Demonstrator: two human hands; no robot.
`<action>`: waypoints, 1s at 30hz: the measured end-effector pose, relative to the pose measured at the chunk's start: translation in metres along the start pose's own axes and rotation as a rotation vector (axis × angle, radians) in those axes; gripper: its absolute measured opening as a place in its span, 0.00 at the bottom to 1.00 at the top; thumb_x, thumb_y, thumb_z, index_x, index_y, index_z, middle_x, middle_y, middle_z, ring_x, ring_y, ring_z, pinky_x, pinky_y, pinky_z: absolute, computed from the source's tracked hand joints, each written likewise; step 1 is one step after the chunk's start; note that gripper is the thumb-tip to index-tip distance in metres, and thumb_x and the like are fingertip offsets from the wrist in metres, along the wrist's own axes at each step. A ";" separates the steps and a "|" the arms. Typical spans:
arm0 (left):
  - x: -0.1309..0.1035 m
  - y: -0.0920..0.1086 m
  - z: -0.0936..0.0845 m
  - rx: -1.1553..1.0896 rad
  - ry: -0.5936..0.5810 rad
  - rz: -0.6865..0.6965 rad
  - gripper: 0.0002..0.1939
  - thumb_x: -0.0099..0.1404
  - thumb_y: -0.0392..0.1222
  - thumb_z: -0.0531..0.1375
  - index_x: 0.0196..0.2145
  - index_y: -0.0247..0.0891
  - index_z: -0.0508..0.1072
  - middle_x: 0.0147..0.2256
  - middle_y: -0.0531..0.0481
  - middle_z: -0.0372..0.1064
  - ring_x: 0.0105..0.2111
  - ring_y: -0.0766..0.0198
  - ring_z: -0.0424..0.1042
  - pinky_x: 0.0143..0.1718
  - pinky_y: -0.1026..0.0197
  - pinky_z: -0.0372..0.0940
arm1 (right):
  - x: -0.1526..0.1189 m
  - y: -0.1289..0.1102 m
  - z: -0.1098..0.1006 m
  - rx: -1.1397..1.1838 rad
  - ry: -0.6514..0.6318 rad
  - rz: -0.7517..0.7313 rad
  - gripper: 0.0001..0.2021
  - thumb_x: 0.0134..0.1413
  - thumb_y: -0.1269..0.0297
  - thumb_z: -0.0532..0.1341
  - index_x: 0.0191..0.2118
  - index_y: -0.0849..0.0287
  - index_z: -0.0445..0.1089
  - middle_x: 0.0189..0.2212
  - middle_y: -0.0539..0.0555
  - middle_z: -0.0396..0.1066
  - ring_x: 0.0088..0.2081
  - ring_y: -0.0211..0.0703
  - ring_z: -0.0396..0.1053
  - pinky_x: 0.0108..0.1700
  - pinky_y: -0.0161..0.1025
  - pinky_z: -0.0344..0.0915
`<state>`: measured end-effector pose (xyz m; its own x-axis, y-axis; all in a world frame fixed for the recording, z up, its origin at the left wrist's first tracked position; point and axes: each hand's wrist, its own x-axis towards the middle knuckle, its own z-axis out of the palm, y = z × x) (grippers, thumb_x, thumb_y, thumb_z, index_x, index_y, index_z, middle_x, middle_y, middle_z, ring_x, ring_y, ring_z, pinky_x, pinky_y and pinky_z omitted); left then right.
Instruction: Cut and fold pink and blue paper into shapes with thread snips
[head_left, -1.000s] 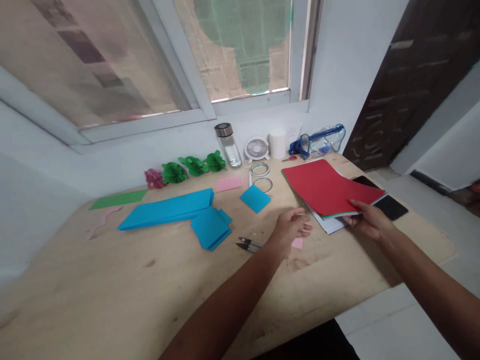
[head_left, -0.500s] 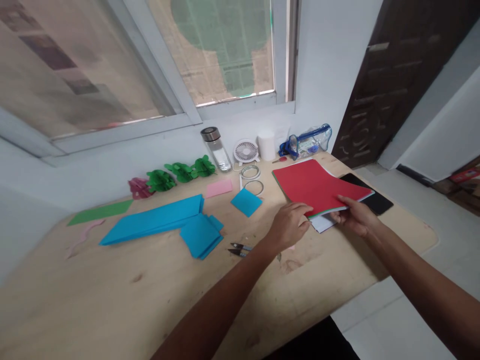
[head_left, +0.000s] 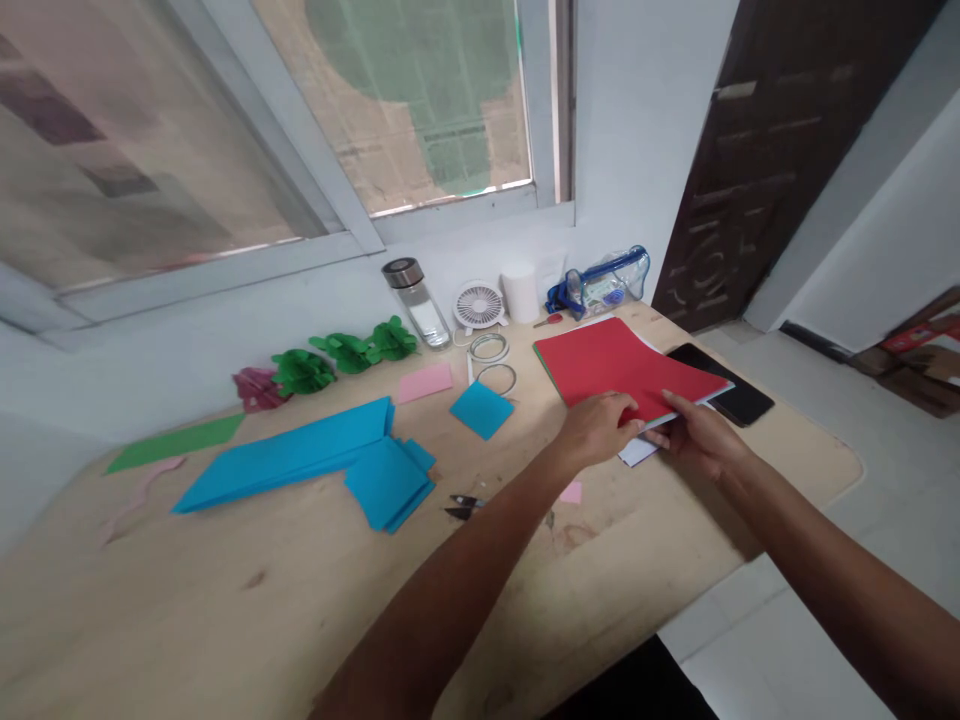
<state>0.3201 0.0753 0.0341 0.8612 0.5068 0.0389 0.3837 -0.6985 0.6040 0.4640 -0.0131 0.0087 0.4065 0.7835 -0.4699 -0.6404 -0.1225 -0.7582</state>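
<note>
A stack of paper with a red sheet on top lies at the right of the wooden table. My right hand grips its near edge, thumb above and fingers beneath, with the edge slightly raised. My left hand is at the near left corner of the stack, its fingers bent closed on the red sheet's edge. White paper shows under the stack. A black phone lies partly beneath the stack's right side. Snips lie left of my left forearm.
Folded blue paper, blue squares, a single blue square and pink paper lie leftward. Along the wall stand green paper shapes, a bottle, a fan, a white roll and a clear pouch.
My left hand has moved rightward along the stack's near edge, closer to my right hand, and its fingers have closed on the edge. The view has shifted slightly right.
</note>
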 end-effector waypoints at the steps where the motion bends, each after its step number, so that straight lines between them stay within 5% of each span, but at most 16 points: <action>1: 0.001 0.000 0.001 0.004 -0.016 -0.006 0.15 0.63 0.45 0.56 0.46 0.39 0.72 0.47 0.46 0.71 0.46 0.56 0.70 0.48 0.56 0.64 | -0.001 0.001 -0.001 -0.004 -0.006 -0.002 0.04 0.59 0.70 0.58 0.34 0.61 0.70 0.25 0.53 0.77 0.23 0.38 0.73 0.26 0.33 0.74; 10: 0.004 -0.007 0.008 -0.039 -0.053 -0.046 0.17 0.62 0.45 0.57 0.49 0.41 0.71 0.48 0.47 0.72 0.48 0.55 0.70 0.49 0.56 0.63 | -0.010 0.014 -0.014 -0.043 -0.050 -0.109 0.08 0.47 0.70 0.69 0.25 0.63 0.68 0.20 0.53 0.73 0.26 0.39 0.74 0.32 0.32 0.75; 30: 0.015 -0.015 0.017 -0.116 -0.079 -0.106 0.17 0.60 0.49 0.59 0.46 0.42 0.74 0.45 0.50 0.74 0.45 0.60 0.72 0.44 0.61 0.66 | -0.004 0.030 -0.023 -0.224 -0.016 -0.209 0.15 0.38 0.57 0.73 0.25 0.62 0.70 0.23 0.53 0.75 0.25 0.40 0.72 0.30 0.35 0.71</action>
<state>0.3330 0.0845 0.0126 0.8433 0.5300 -0.0893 0.4365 -0.5784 0.6891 0.4583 -0.0340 -0.0221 0.5028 0.8153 -0.2872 -0.3837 -0.0872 -0.9193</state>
